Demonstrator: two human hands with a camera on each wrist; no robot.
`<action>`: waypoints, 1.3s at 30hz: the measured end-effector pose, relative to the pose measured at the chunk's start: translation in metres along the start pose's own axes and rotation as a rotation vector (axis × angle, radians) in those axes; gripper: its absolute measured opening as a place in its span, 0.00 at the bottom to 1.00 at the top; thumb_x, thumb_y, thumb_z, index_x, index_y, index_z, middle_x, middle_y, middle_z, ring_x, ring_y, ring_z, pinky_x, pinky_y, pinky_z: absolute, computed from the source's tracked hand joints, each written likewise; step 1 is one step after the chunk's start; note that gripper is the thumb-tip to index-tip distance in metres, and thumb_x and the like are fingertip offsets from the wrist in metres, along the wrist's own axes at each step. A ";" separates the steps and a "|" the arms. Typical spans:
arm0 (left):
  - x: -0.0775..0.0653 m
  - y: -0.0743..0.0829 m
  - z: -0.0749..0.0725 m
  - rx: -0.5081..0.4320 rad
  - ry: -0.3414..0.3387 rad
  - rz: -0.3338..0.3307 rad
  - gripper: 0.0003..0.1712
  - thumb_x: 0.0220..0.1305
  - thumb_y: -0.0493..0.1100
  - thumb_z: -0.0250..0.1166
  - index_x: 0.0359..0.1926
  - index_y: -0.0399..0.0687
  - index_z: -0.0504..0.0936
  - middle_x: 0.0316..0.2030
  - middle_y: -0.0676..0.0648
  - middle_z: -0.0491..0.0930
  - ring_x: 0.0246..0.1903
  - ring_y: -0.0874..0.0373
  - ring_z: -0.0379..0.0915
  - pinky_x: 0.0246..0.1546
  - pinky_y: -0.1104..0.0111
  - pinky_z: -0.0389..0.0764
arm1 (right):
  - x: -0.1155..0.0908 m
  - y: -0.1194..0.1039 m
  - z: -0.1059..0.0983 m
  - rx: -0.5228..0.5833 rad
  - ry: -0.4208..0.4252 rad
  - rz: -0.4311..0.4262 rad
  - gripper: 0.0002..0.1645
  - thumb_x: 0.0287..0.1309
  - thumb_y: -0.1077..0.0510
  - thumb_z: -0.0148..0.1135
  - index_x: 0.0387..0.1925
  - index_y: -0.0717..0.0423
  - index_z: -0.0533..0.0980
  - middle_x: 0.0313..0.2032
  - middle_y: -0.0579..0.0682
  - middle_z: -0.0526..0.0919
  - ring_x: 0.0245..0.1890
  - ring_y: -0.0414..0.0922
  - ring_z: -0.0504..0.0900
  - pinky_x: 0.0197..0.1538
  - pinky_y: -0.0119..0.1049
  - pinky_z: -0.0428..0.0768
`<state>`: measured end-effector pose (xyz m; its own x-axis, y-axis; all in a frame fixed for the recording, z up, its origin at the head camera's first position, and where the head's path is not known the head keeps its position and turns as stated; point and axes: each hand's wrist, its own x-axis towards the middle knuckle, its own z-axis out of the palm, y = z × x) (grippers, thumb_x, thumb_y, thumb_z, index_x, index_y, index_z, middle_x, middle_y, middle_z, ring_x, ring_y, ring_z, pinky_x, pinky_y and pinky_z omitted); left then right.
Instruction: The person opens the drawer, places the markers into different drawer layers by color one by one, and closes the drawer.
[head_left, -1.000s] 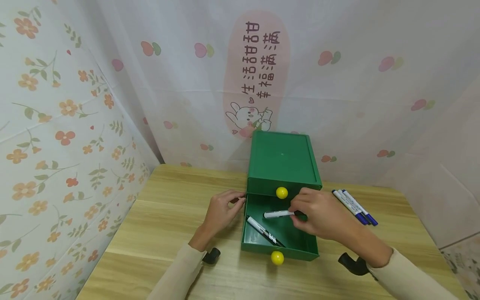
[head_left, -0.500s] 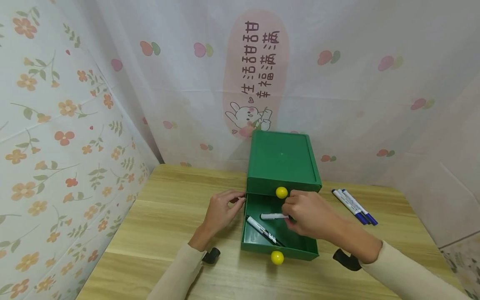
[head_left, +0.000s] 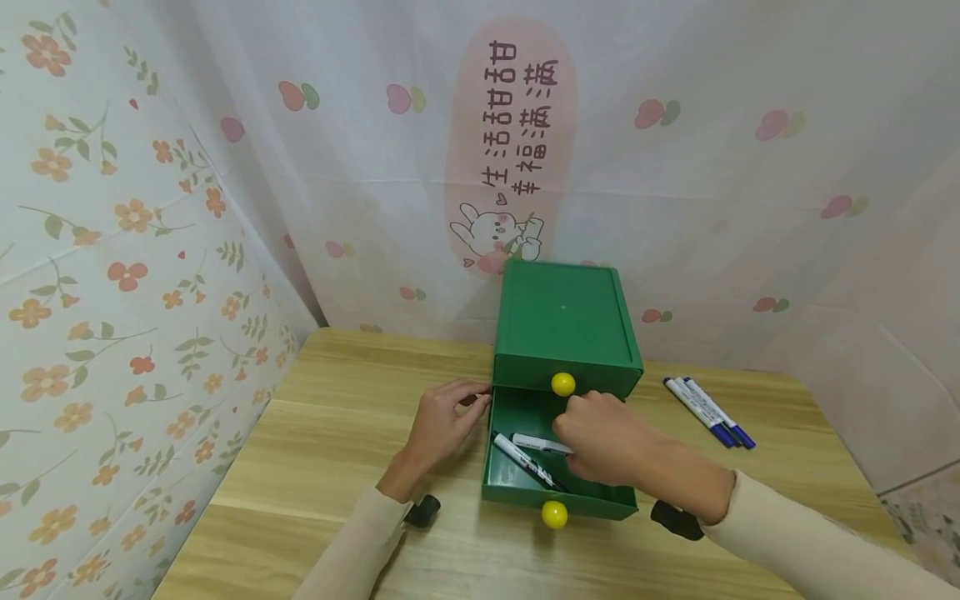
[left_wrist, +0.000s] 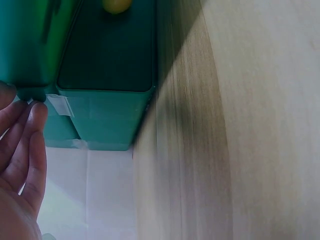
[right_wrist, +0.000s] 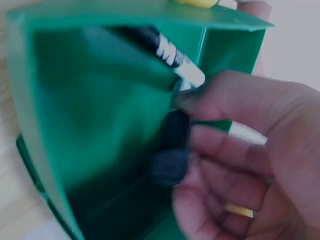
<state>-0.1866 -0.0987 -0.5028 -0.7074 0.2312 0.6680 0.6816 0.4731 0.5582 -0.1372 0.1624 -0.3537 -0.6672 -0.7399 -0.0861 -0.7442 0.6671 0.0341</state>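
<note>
Lower knob (head_left: 554, 515): one, yellow, on the front of the drawer (head_left: 596, 505), which is green and pulled out. Loose marker (head_left: 527, 461): white and black, lying aslant at the drawer's left side. Held marker (head_left: 538, 444): white barrel, within the drawer, left end just beside the loose one; contact cannot be told. Right hand (head_left: 602, 437): fingers curled, pinching the held marker. Left hand (head_left: 442, 423): fingers loosely extended, tips touching the drawer's left wall, holding nothing. Green cabinet (head_left: 566, 317): behind, with upper knob (head_left: 563, 384), yellow. Blue-capped markers (head_left: 705, 407): grouped, on the wooden counter (head_left: 787, 417), right. Printed curtain (head_left: 360, 183): rearmost
</note>
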 end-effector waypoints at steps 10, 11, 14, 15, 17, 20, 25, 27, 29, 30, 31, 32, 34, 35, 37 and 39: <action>0.003 0.001 0.000 -0.007 -0.017 -0.019 0.08 0.73 0.35 0.74 0.50 0.36 0.93 0.46 0.43 0.93 0.38 0.56 0.90 0.40 0.63 0.91 | 0.012 -0.010 0.007 0.146 -0.127 0.209 0.13 0.56 0.62 0.84 0.32 0.61 0.84 0.21 0.47 0.71 0.22 0.45 0.73 0.28 0.37 0.80; 0.003 0.001 -0.001 -0.007 -0.017 -0.021 0.08 0.73 0.35 0.74 0.50 0.36 0.93 0.46 0.43 0.93 0.38 0.55 0.90 0.40 0.62 0.91 | 0.013 -0.010 0.008 0.153 -0.130 0.211 0.13 0.56 0.62 0.84 0.31 0.61 0.84 0.21 0.48 0.71 0.22 0.45 0.72 0.27 0.37 0.79; 0.004 0.002 -0.001 -0.006 -0.015 -0.021 0.08 0.73 0.34 0.73 0.49 0.36 0.93 0.45 0.43 0.93 0.38 0.55 0.90 0.40 0.62 0.91 | 0.015 -0.010 0.012 0.160 -0.133 0.209 0.13 0.56 0.63 0.84 0.30 0.60 0.83 0.21 0.48 0.70 0.21 0.44 0.72 0.26 0.37 0.78; 0.004 0.002 -0.001 -0.006 -0.015 -0.021 0.08 0.73 0.34 0.74 0.49 0.36 0.93 0.45 0.43 0.93 0.38 0.55 0.90 0.41 0.62 0.91 | 0.016 -0.010 0.013 0.161 -0.133 0.209 0.13 0.56 0.63 0.84 0.29 0.60 0.82 0.20 0.48 0.70 0.21 0.44 0.72 0.26 0.37 0.78; 0.005 0.003 -0.001 -0.007 -0.013 -0.019 0.08 0.72 0.34 0.74 0.49 0.36 0.93 0.45 0.43 0.93 0.37 0.55 0.90 0.40 0.61 0.91 | 0.017 -0.010 0.016 0.162 -0.134 0.207 0.14 0.56 0.63 0.84 0.29 0.60 0.82 0.20 0.48 0.70 0.20 0.44 0.72 0.26 0.37 0.79; 0.004 0.002 -0.001 -0.007 -0.015 -0.020 0.08 0.72 0.34 0.74 0.49 0.36 0.93 0.45 0.43 0.93 0.38 0.55 0.90 0.40 0.62 0.91 | 0.018 -0.011 0.019 0.157 -0.139 0.205 0.13 0.56 0.63 0.84 0.31 0.61 0.82 0.21 0.48 0.71 0.21 0.44 0.72 0.27 0.38 0.81; 0.004 0.001 0.000 0.000 -0.011 -0.013 0.08 0.72 0.34 0.74 0.49 0.36 0.94 0.45 0.43 0.93 0.37 0.55 0.90 0.40 0.62 0.91 | 0.020 -0.010 0.023 0.158 -0.138 0.209 0.12 0.58 0.63 0.83 0.34 0.63 0.83 0.23 0.48 0.73 0.22 0.45 0.74 0.29 0.40 0.85; 0.003 0.000 0.000 0.003 -0.009 -0.010 0.08 0.72 0.34 0.74 0.49 0.36 0.94 0.45 0.43 0.93 0.37 0.56 0.90 0.40 0.63 0.91 | 0.019 -0.010 0.023 0.177 -0.125 0.207 0.13 0.59 0.62 0.82 0.30 0.61 0.82 0.21 0.47 0.71 0.21 0.44 0.73 0.27 0.38 0.84; 0.003 0.000 0.000 0.004 -0.011 -0.011 0.08 0.72 0.34 0.74 0.49 0.37 0.94 0.45 0.43 0.93 0.37 0.56 0.90 0.40 0.63 0.91 | 0.016 -0.008 0.022 0.208 -0.106 0.202 0.18 0.61 0.61 0.81 0.23 0.57 0.78 0.18 0.45 0.67 0.18 0.42 0.71 0.24 0.35 0.79; 0.003 0.000 0.000 0.002 -0.011 -0.012 0.08 0.72 0.34 0.74 0.49 0.37 0.94 0.45 0.44 0.93 0.38 0.56 0.90 0.40 0.63 0.91 | 0.015 -0.008 0.021 0.228 -0.093 0.200 0.21 0.62 0.61 0.81 0.20 0.55 0.77 0.17 0.44 0.66 0.17 0.40 0.71 0.23 0.33 0.77; 0.002 -0.001 0.000 0.001 -0.009 -0.011 0.08 0.72 0.34 0.74 0.49 0.37 0.93 0.45 0.44 0.93 0.38 0.56 0.90 0.40 0.63 0.91 | 0.013 -0.007 0.020 0.248 -0.078 0.198 0.24 0.62 0.60 0.81 0.17 0.53 0.75 0.15 0.43 0.64 0.15 0.39 0.69 0.22 0.32 0.75; 0.002 -0.001 0.001 0.000 -0.010 -0.013 0.08 0.72 0.34 0.74 0.49 0.37 0.93 0.46 0.44 0.93 0.38 0.57 0.90 0.40 0.63 0.91 | 0.011 -0.005 0.019 0.267 -0.060 0.195 0.26 0.62 0.60 0.81 0.15 0.51 0.74 0.15 0.41 0.64 0.15 0.38 0.69 0.21 0.31 0.73; 0.002 -0.001 0.001 -0.005 -0.010 -0.014 0.08 0.72 0.34 0.74 0.49 0.37 0.93 0.46 0.43 0.93 0.38 0.56 0.90 0.40 0.62 0.91 | 0.007 -0.003 0.018 0.292 -0.026 0.192 0.24 0.61 0.59 0.82 0.15 0.50 0.77 0.15 0.39 0.68 0.15 0.36 0.70 0.22 0.30 0.74; 0.001 -0.001 0.001 -0.009 -0.008 -0.012 0.08 0.72 0.34 0.75 0.49 0.37 0.93 0.46 0.43 0.93 0.37 0.56 0.90 0.40 0.62 0.91 | 0.005 -0.002 0.018 0.300 -0.004 0.186 0.22 0.61 0.59 0.82 0.16 0.50 0.79 0.15 0.38 0.70 0.16 0.36 0.70 0.22 0.30 0.74; 0.001 0.000 0.001 -0.015 -0.006 -0.010 0.08 0.71 0.33 0.75 0.49 0.36 0.93 0.45 0.43 0.93 0.37 0.55 0.90 0.40 0.61 0.91 | -0.001 -0.001 0.018 0.303 0.041 0.167 0.16 0.61 0.58 0.81 0.21 0.49 0.83 0.17 0.37 0.74 0.17 0.35 0.71 0.24 0.30 0.76; 0.001 0.001 0.000 -0.020 -0.006 -0.009 0.08 0.71 0.33 0.75 0.48 0.36 0.93 0.45 0.42 0.93 0.37 0.55 0.90 0.40 0.60 0.91 | -0.007 0.000 0.019 0.298 0.100 0.144 0.13 0.62 0.58 0.80 0.24 0.49 0.85 0.19 0.35 0.76 0.19 0.33 0.72 0.25 0.30 0.76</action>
<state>-0.1863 -0.0976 -0.5017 -0.7148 0.2316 0.6598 0.6785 0.4584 0.5741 -0.1321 0.1689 -0.3724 -0.7756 -0.6312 -0.0033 -0.6097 0.7505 -0.2552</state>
